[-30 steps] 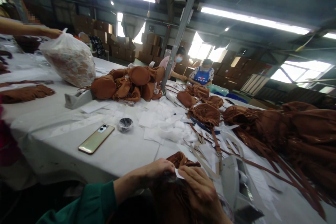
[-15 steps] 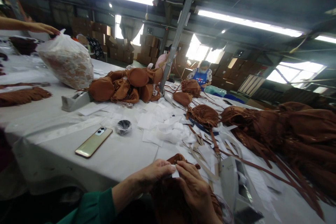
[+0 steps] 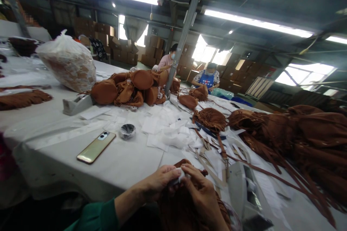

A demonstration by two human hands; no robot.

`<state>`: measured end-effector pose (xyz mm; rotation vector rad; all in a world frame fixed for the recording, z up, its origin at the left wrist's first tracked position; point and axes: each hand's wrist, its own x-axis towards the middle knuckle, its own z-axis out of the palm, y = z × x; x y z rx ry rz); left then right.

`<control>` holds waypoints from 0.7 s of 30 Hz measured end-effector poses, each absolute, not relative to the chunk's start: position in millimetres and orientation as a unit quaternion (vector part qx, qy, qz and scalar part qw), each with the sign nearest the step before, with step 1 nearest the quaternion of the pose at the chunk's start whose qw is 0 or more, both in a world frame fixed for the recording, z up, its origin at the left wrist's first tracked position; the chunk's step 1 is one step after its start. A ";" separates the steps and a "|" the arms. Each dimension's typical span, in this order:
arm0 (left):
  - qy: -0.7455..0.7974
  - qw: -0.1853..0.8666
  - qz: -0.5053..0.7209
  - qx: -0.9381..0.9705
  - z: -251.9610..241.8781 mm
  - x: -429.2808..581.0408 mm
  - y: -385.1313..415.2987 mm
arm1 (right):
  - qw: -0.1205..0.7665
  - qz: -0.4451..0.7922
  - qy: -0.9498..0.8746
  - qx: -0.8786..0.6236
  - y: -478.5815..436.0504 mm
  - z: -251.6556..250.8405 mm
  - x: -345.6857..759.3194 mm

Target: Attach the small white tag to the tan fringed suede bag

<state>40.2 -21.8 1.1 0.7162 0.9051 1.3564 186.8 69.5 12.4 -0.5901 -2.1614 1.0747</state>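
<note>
My left hand (image 3: 158, 181) and my right hand (image 3: 201, 193) meet at the near edge of the white table (image 3: 54, 151). Both pinch a small white paper tag (image 3: 181, 175) against a brown fringed bag (image 3: 187, 205) that lies under my hands. The fingers of both hands are closed round the tag and the bag's top. A green sleeve (image 3: 94, 216) covers my left forearm.
A gold phone (image 3: 96, 147) and a small dark round dish (image 3: 127, 130) lie left of my hands. A tape dispenser (image 3: 76, 103), a filled plastic bag (image 3: 67, 63), piles of brown bags (image 3: 130, 88) and scattered white papers (image 3: 173, 130) cover the table. Two people work at the far end.
My fingertips have drawn closer round the white tag. Another person's arm at the far left, touching the plastic bag, has pulled out of view. The view shifted slightly.
</note>
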 end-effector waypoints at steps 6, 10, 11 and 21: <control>0.433 0.633 0.551 0.329 13.4 40.8 -27.1 | 0.318 0.454 -0.803 -0.218 73.6 12.7 190.1; 0.452 0.602 0.547 0.366 4.0 40.3 -25.3 | 0.322 0.437 -0.810 -0.223 69.6 8.1 187.7; 0.451 0.596 0.552 0.369 0.5 40.2 -24.1 | 0.324 0.427 -0.814 -0.225 66.8 7.5 186.4; 0.445 0.603 0.579 0.320 -10.8 51.9 -31.4 | 0.432 0.296 -0.731 -0.437 99.6 20.2 277.8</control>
